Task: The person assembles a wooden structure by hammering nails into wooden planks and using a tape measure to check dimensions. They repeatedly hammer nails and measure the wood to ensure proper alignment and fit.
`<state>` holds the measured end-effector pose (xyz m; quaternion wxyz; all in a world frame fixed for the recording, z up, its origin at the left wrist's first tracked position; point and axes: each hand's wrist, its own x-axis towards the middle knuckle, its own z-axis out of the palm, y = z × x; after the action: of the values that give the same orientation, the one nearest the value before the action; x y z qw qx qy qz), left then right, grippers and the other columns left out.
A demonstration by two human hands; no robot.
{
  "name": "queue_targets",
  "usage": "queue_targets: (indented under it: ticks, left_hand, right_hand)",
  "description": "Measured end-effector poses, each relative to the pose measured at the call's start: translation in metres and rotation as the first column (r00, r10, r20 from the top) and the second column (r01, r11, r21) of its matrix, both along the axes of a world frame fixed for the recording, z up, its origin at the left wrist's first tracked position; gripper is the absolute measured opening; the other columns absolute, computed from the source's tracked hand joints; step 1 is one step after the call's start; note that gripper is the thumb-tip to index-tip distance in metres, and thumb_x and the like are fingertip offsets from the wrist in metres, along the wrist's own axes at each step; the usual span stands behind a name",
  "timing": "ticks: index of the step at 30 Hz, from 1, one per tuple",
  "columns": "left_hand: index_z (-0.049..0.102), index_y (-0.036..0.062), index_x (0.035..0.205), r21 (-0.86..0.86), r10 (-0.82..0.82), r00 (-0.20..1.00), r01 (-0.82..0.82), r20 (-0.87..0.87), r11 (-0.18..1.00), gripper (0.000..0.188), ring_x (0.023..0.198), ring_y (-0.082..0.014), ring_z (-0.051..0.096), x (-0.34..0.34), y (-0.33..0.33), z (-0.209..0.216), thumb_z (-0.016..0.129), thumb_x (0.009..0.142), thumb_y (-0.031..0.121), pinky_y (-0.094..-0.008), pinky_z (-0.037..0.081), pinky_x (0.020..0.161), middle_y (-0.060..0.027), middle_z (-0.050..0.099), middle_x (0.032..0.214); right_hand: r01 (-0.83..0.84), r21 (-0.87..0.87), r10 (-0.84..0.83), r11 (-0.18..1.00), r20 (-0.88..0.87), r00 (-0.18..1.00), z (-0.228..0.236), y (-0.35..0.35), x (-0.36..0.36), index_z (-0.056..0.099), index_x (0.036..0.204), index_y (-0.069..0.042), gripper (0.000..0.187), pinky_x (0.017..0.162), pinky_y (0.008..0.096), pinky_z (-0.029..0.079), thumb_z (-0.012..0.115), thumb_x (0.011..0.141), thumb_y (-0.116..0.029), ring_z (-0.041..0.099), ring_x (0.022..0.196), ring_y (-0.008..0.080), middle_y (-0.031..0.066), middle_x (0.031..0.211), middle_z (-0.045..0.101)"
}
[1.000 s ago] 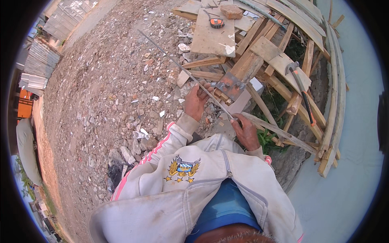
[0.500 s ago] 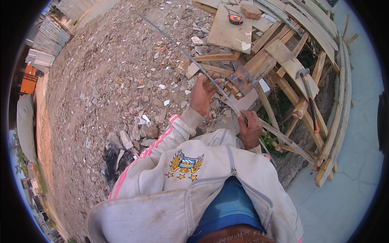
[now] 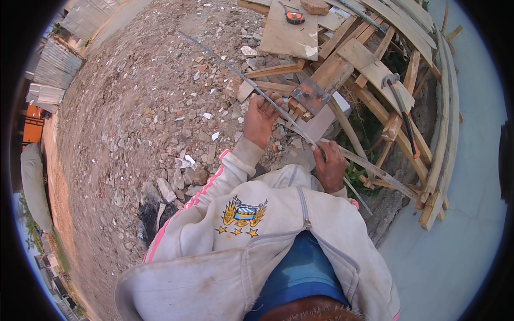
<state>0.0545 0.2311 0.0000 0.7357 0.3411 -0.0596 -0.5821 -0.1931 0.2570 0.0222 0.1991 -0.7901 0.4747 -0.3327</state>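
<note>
A long thin grey steel rod (image 3: 227, 64) slants from the far rubble down to my right hand. My left hand (image 3: 259, 122) is turned palm up, its fingers loosely curled about the rod at mid-length. Closer to my body, my right hand (image 3: 330, 168) pinches the same rod between thumb and fingers. Beyond both hands, a rusty metal plate (image 3: 310, 96) with small studs rests on a thick timber block. A thin length emerges below my right hand; whether it belongs to the rod I cannot tell.
Piled planks (image 3: 375, 109) fill the right side. A claw hammer (image 3: 402, 115) lies across them; an orange-and-black tape measure (image 3: 294, 18) and brick (image 3: 315, 6) sit on a board (image 3: 289, 37). Stony rubble (image 3: 144, 112) spreads left. A pale concrete surface (image 3: 460, 224) lies right.
The surroundings have shifted slightly left and up in view. My left hand has shifted a little left with its fingers somewhat looser; my right hand still pinches the rod.
</note>
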Motion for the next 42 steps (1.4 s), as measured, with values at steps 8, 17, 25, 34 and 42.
queue_targets:
  ticks: [8,17,25,34,42]
  left_hand:
    - [0.051,0.0001,0.137,0.039,-0.035,0.999,0.034,0.025,0.999,0.055,0.123,-0.0292,0.062,-0.014,0.000,0.003,0.036,0.111,0.046,-0.0463,0.048,0.109,-0.0151,0.063,0.131]
    - [0.051,0.0013,0.137,0.065,-0.055,0.998,0.055,-0.011,0.996,0.059,0.126,-0.0291,0.061,-0.008,0.005,0.005,0.041,0.109,0.052,-0.0474,0.047,0.111,-0.0146,0.063,0.132]
    - [0.055,0.0046,0.135,0.040,-0.099,0.994,0.097,0.039,0.994,0.047,0.124,-0.0268,0.063,-0.010,0.007,-0.002,0.044,0.108,0.041,-0.0445,0.049,0.104,-0.0113,0.064,0.131]
    - [0.056,0.0034,0.134,0.039,-0.053,0.998,0.052,0.020,0.998,0.050,0.124,-0.0272,0.063,-0.010,0.006,-0.001,0.041,0.110,0.044,-0.0444,0.049,0.104,-0.0115,0.065,0.131]
    - [0.057,0.0030,0.134,0.018,-0.067,0.997,0.067,-0.031,0.998,0.054,0.125,-0.0285,0.062,-0.005,0.009,0.000,0.042,0.109,0.050,-0.0441,0.049,0.104,-0.0120,0.065,0.131]
  right_hand:
    - [0.011,0.020,-0.012,1.000,0.039,0.999,-0.006,0.005,-0.011,0.072,0.104,-0.004,0.018,0.073,0.0490,0.052,0.071,0.093,-0.019,0.066,0.085,0.0413,0.0184,0.093,0.065]
    - [-0.010,0.121,0.009,0.993,0.004,1.000,0.013,0.006,-0.012,0.070,0.105,-0.002,0.019,0.076,0.0489,0.051,0.071,0.092,-0.015,0.065,0.090,0.0412,0.0187,0.094,0.063]
    - [-0.029,0.085,0.023,0.996,0.066,0.998,0.005,0.006,-0.009,0.070,0.103,-0.001,0.016,0.076,0.0482,0.051,0.071,0.091,-0.012,0.065,0.088,0.0411,0.0190,0.095,0.064]
    - [-0.038,0.073,0.035,0.997,0.042,0.998,0.007,0.005,-0.006,0.070,0.107,-0.003,0.018,0.074,0.0475,0.051,0.071,0.091,-0.013,0.065,0.086,0.0402,0.0180,0.098,0.063]
    - [-0.010,0.147,-0.002,0.989,0.083,0.997,0.017,0.007,-0.007,0.070,0.108,-0.004,0.020,0.073,0.0462,0.051,0.073,0.090,-0.013,0.065,0.083,0.0365,0.0161,0.097,0.061]
